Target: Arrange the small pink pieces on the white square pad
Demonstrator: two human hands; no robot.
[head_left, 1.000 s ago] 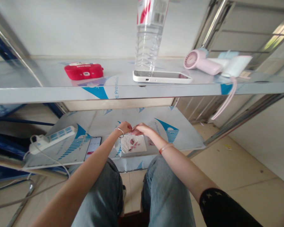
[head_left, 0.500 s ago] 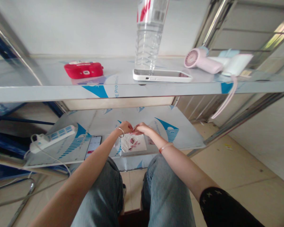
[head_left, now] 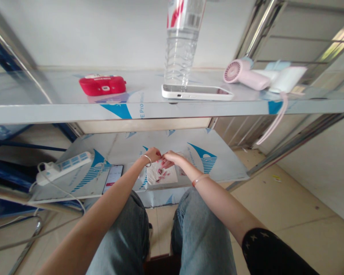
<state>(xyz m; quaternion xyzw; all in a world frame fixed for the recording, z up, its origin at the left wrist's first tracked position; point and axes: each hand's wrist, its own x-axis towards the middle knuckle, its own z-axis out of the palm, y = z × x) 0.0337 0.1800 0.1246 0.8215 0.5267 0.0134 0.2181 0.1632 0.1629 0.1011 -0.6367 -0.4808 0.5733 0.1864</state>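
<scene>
A white, crumpled-looking square piece with a dark red and pink flower-like pattern (head_left: pixel 160 176) lies on the lower shelf between my forearms. At its far edge, my left hand (head_left: pixel 153 154) is closed, its fingertips pinched together. My right hand (head_left: pixel 170 158) is right beside it, fingers bent down over the piece's upper right part with the fingertips close together. Whatever the fingertips hold is too small to make out. Clear plastic-like material shows at both sides of the piece, partly hidden by my wrists.
A phone (head_left: pixel 113 178) lies left of my left forearm, near a white power strip (head_left: pixel 65 167) with a cable. The upper shelf (head_left: pixel 143 110) carries a red case (head_left: pixel 103 86), a water bottle (head_left: pixel 180 53), a white-cased phone (head_left: pixel 196 92) and a pink handheld fan (head_left: pixel 248 74).
My right hand has shifted slightly, its fingers now pointing further down over the patterned piece. My left hand stays almost where it was.
</scene>
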